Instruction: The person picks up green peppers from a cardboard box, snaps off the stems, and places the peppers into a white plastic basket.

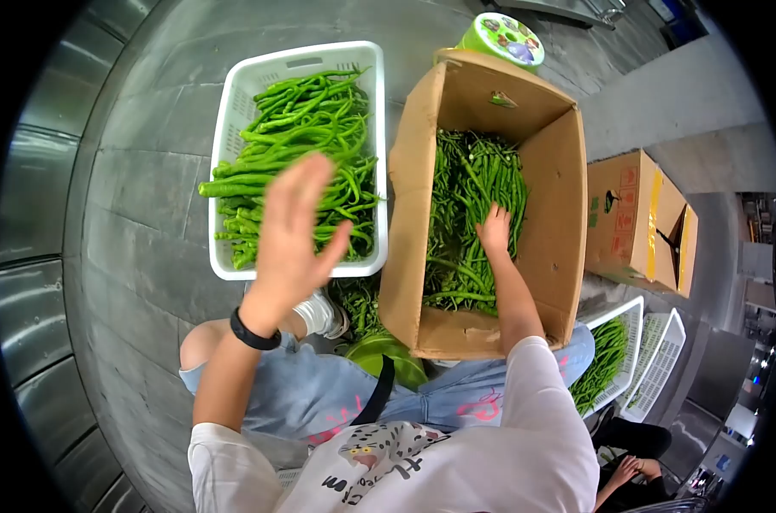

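Note:
My left hand (298, 227), with a black band on the wrist, is raised over the near part of a white plastic basket (376, 94). Its fingers are apart and hold nothing; they look slightly blurred. Long green peppers (311, 137) fill the basket, several poking over its left rim. Down inside an open cardboard box (554, 197), my right hand (495, 229) touches the green peppers (469, 171) heaped there. Its fingertips bend into the heap, and whether they grip a pepper cannot be made out.
A green-and-white round tub (509, 41) stands behind the box. To the right are a taped carton (636, 224), a white basket of green pods (600, 359) and an empty white basket (657, 363). Another person's hands (631, 470) show at lower right. Loose greens (360, 303) lie near my shoe.

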Motion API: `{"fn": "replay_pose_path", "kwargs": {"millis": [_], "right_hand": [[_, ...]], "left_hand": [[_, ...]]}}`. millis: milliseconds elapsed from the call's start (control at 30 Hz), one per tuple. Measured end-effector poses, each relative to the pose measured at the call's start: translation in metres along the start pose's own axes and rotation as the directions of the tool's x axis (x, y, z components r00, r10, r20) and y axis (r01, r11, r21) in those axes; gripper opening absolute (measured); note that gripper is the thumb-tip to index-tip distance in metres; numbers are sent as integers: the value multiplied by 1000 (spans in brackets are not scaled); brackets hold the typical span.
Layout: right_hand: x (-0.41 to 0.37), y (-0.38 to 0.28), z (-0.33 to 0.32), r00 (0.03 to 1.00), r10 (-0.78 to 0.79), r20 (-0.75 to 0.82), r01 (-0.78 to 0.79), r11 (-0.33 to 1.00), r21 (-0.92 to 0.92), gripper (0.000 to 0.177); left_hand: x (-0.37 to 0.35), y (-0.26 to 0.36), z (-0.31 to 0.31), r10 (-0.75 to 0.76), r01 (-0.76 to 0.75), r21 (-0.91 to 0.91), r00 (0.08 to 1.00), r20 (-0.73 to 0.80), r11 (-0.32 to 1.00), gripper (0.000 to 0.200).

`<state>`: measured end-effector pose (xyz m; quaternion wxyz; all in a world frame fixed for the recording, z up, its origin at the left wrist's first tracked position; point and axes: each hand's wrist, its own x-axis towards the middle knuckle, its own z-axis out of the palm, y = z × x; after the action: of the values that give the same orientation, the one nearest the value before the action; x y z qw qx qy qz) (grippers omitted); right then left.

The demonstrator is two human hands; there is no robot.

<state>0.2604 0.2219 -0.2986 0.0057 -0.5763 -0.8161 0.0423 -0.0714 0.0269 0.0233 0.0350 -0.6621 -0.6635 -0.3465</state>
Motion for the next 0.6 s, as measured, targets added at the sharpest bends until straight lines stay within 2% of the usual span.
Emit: {"fn": "replay_pose_path", "kwargs": {"millis": [67, 100, 167, 233, 267, 300, 367, 400, 500, 533, 600], "right_hand": [[6, -6, 6, 992, 107, 73, -100, 991, -93, 64], [12, -8, 3, 964, 169, 204, -162, 985, -50, 55], [20, -13, -15, 901, 239, 363, -261, 965, 12, 44], [22, -9, -31, 933, 240, 269, -240, 970, -34, 41], [28, 0, -43, 865, 267, 425, -276, 960, -42, 48], [33, 5, -64, 738, 291, 609, -284, 952, -111, 52], [38, 30, -63, 599, 348, 721, -178, 936, -304, 58], [40, 36, -68, 595, 414, 690, -235, 910, -343, 75], [45, 38, -59, 823, 375, 427, -258, 916, -307, 96], [48, 37, -51, 898, 279, 341, -208, 951, -230, 113], [56, 28, -37, 883, 325, 340, -269, 942, -202, 117]], "left_hand": [[-7, 1, 18, 94, -92, -25, 992, 88, 995, 66], [-6, 2, 24, 115, -114, -13, 986, 120, 993, 66], [-4, 5, 31, 64, -50, -90, 985, 161, 995, 65], [-4, 2, 32, 84, -71, -78, 979, 185, 994, 65], [-3, 2, 32, 76, -62, -76, 978, 193, 995, 64], [-3, 3, 31, 68, -54, -74, 977, 202, 996, 63], [-2, 7, 33, 73, -58, -73, 972, 224, 996, 62], [-2, 9, 34, 87, -71, -76, 967, 239, 995, 62], [-3, 10, 40, 135, -128, -43, 951, 277, 991, 59], [-4, 10, 42, 138, -134, -35, 947, 289, 990, 58], [-6, 8, 46, 132, -133, -17, 939, 316, 991, 56]]}}
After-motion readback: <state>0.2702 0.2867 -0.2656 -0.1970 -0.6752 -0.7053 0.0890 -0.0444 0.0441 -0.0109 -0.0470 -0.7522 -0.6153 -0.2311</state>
